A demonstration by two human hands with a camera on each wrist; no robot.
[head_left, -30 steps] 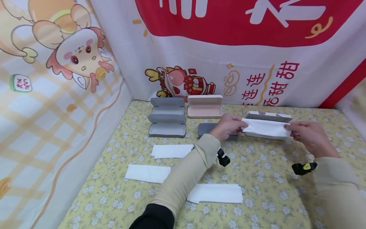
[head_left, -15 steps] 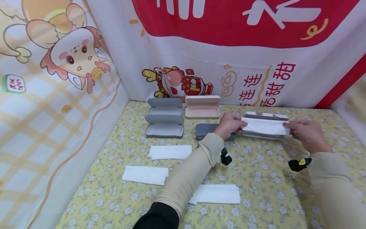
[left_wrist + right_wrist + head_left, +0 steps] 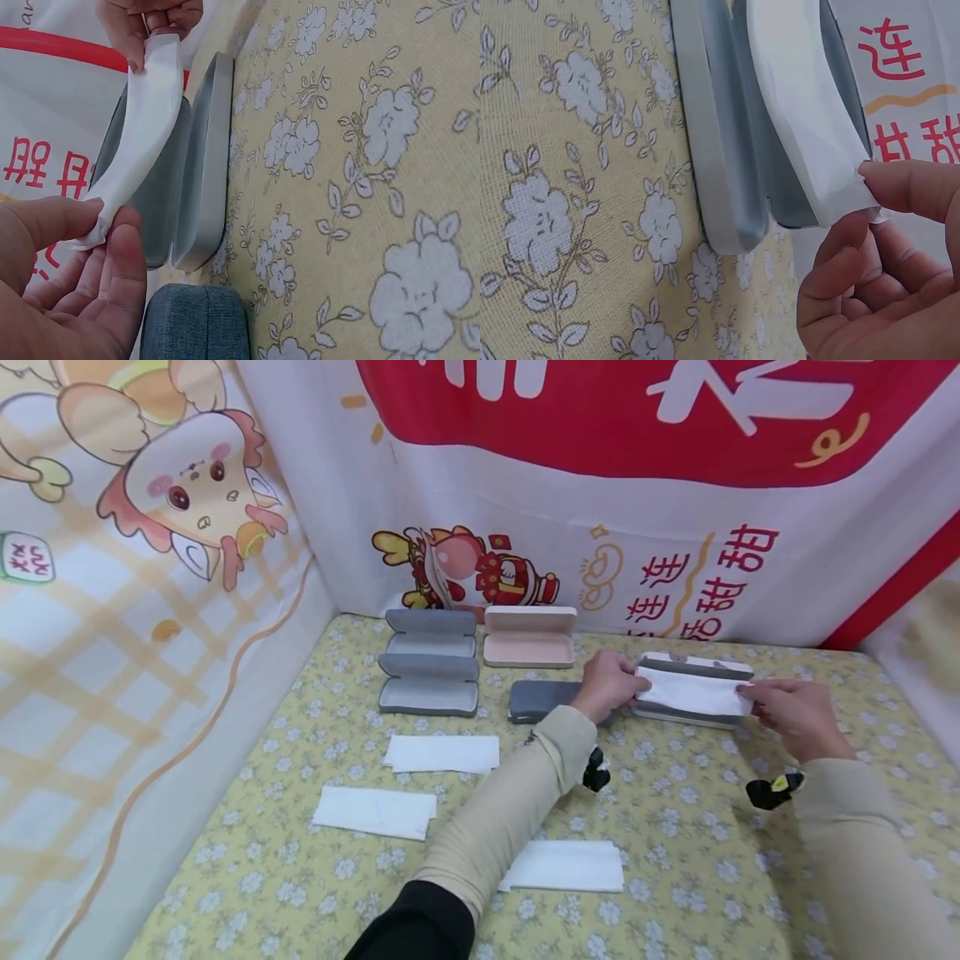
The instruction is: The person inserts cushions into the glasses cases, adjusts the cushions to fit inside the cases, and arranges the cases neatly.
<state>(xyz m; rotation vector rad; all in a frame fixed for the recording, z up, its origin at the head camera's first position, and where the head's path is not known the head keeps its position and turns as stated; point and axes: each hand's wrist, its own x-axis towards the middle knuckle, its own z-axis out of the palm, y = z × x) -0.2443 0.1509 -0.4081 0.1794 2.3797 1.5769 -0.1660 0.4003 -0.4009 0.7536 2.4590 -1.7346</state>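
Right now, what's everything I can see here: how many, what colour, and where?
Held strip: one, white, between left hand and right hand
Right-hand case: one, open, grey inside, beneath the held strip
Loose strips: three, white, on the table
Grey open cases: two, back left
Pink open case: one, pale pink, beside the rear grey one
Closed case: one, blue-grey, partly behind the left hand
Floral cover: one, yellow, under everything
Printed drapes: count unclear, white and red, behind and left
Wrist devices: two, mostly black
Sleeves: two, beige
Hands: two, bare, at the strip's ends
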